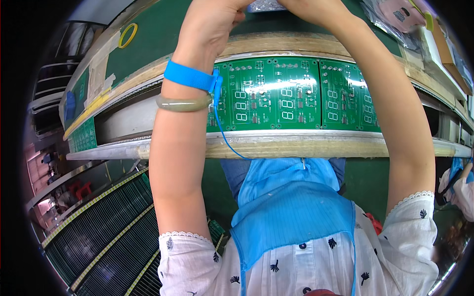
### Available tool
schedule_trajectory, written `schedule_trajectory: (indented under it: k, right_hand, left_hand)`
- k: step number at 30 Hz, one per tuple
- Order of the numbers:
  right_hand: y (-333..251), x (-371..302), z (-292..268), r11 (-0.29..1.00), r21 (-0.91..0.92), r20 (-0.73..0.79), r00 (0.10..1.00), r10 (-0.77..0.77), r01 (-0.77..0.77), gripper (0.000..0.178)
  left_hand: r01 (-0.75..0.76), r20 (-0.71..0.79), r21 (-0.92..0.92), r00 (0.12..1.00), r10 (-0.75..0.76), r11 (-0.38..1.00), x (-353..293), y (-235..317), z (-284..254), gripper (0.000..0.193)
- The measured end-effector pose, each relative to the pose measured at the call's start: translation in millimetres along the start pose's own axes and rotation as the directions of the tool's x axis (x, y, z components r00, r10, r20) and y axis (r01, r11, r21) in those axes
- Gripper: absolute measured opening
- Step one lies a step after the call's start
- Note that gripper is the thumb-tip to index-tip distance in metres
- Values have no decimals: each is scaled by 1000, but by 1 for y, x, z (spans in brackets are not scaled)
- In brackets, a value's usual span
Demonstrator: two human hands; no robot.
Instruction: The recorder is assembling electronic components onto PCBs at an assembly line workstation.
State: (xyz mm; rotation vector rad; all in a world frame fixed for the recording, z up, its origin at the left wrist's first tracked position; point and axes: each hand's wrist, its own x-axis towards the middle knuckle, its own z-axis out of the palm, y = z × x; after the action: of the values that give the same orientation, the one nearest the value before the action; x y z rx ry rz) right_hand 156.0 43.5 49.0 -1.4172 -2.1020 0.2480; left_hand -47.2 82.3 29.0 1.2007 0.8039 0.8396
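Observation:
Both arms reach forward over the bench to the upper edge of the head view. My left hand (217, 22) is bent at the wrist, its fingertips mostly cut off by the picture's edge. Across from it, my right hand (316, 10) shows only its back and wrist. Between them lies a shiny, clear plastic item (265, 6), only partly visible; I cannot make out whether either hand grips it. Below the hands, green circuit boards (269, 106) with three-digit displays lie side by side in a rail. A blue wrist strap (186, 76) with a cord circles my left wrist.
A wooden ledge (306, 147) runs along the bench front. A yellow tape ring (128, 35) lies at the far left, a plastic bag (402, 34) at the far right. Racks of upright boards (106, 237) stand lower left. Another person's arm (464, 180) shows at the right edge.

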Motion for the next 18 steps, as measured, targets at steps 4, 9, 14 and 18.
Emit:
schedule_trajectory:
  k: [4, 9, 14, 18]
  right_hand:
    - [2, 1, 6, 970, -242, -81, 996, -32, 12, 19]
    - [9, -7, 6, 1000, -18, -161, 987, -23, 21, 17]
    - [-36, -36, -11, 887, 387, -85, 948, 306, -252, 19]
    - [-6, -74, -4, 755, 615, -35, 949, 314, -227, 23]
  left_hand:
    - [-109, 211, -53, 970, 118, 993, -15, 3, -5, 13]
    - [-34, 42, -30, 998, 35, 999, -33, 3, 15, 16]
    - [89, -43, 27, 995, -88, 996, -51, -3, -3, 13]
    - [-87, 67, 45, 994, 84, 995, -60, -19, -6, 22]
